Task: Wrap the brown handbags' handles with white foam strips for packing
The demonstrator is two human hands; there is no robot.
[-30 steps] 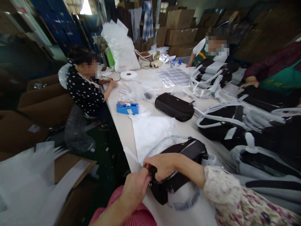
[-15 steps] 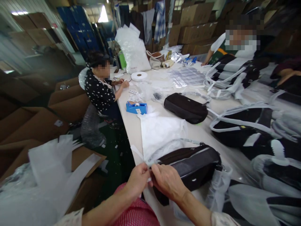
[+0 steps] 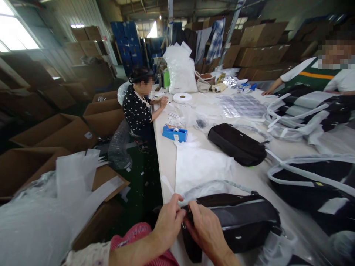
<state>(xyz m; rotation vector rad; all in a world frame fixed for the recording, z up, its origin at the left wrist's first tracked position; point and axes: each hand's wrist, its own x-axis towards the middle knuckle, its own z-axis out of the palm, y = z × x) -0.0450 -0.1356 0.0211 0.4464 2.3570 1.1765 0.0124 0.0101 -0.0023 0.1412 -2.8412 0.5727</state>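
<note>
A black handbag [image 3: 246,218] lies on the table in front of me, its strap [image 3: 216,182] looped behind it and wrapped in pale film. At the bag's left end, my left hand [image 3: 170,220] pinches the strap's wrapped end. Close beside it, my right hand [image 3: 206,227] is closed around the same strap end, its fingertips partly hidden. A small metal fitting shows between the hands. Behind the bag a white sheet [image 3: 202,164] lies flat, with a thin white strip [image 3: 168,184] at its left edge.
A blue tape dispenser [image 3: 175,133] and a second black bag [image 3: 235,144] sit farther up the table [image 3: 166,159]. Wrapped bags [image 3: 313,184] crowd the right. A co-worker [image 3: 138,103] sits at the left edge, another person [image 3: 307,79] at far right. Open cartons [image 3: 55,129] and white sheets [image 3: 77,184] stand left.
The view has swung left, so things appear farther right. My left fingers have lifted slightly along the strap end, and my right hand has turned more downward against the bag's end.
</note>
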